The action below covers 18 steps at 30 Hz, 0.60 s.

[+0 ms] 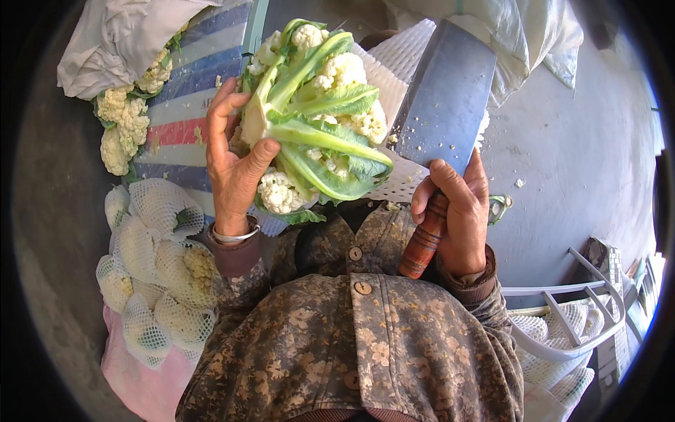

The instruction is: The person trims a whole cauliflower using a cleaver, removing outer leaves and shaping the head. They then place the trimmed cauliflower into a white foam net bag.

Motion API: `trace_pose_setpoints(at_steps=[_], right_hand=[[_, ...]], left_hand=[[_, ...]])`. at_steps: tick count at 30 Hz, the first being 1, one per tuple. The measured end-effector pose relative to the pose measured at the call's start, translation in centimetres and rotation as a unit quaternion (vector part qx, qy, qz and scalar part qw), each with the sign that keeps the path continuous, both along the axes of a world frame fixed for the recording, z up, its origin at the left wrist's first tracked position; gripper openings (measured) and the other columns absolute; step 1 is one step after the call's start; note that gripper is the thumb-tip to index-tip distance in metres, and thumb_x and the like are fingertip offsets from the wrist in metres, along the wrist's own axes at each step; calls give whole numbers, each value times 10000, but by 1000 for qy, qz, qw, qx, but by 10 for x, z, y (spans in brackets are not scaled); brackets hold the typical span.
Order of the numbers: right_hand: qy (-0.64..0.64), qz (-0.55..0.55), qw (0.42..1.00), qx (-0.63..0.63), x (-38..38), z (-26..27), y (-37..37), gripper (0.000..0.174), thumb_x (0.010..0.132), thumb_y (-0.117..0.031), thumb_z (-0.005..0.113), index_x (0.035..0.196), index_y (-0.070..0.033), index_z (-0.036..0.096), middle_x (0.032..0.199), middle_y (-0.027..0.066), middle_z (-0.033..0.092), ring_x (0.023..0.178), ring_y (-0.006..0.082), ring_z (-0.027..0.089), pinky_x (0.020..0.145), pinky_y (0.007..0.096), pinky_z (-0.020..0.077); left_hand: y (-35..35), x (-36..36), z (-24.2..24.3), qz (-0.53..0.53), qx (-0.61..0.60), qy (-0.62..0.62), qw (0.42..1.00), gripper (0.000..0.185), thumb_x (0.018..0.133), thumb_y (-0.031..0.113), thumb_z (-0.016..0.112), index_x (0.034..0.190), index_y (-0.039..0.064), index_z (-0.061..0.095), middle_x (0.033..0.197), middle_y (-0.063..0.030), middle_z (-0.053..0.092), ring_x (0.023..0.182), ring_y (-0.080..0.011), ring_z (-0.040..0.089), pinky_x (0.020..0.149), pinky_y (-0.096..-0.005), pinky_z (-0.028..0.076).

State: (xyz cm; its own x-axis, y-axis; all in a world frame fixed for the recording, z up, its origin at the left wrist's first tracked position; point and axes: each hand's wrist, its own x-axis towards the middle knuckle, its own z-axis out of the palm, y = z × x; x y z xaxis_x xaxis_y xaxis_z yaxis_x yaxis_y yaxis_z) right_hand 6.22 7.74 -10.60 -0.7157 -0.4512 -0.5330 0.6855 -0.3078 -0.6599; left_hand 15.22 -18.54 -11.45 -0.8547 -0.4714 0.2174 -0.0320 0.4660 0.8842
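A cauliflower head (316,121) with green leaves, its cut stem turned left, is held up by my left hand (234,153), thumb near the stem and fingers behind. A bracelet circles that wrist. My right hand (459,211) grips the turned wooden handle of a broad cleaver (448,95), its thumb near the base of the blade. The blade points up and away, with small cauliflower crumbs on its face. White foam netting (403,58) lies behind and below the cauliflower and the cleaver.
Cauliflowers in foam nets (163,253) are piled at the left over pink cloth (142,385). More cauliflowers (124,124) lie by a striped sheet (192,89), partly under white cloth (126,37). Scraps dot the grey floor (564,153). A grey plastic frame (575,293) stands lower right.
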Motion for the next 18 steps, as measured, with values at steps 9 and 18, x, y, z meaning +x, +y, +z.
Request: trace_pose_setpoints(at_steps=[9, 18], right_hand=[[-9, -19, 1000, 22, 0, 4, -6, 241, 970, -98, 536, 1188, -57, 443, 649, 79, 591, 452, 139, 548, 409, 237, 444], [15, -27, 999, -13, 5, 0, -5, 272, 991, -78, 495, 1237, -35, 387, 966, 137, 647, 607, 188, 670, 460, 262, 514]], left_hand=[[8, -6, 2, -1, 13, 0, 1000, 750, 787, 489, 789, 1342, 96, 474, 1533, -182, 291, 1313, -324, 443, 1063, -430, 426], [9, -8, 3, 6, 13, -8, 1000, 763, 774, 496, 799, 1339, 92, 483, 1547, -212, 257, 1301, -338, 455, 1051, -433, 433]])
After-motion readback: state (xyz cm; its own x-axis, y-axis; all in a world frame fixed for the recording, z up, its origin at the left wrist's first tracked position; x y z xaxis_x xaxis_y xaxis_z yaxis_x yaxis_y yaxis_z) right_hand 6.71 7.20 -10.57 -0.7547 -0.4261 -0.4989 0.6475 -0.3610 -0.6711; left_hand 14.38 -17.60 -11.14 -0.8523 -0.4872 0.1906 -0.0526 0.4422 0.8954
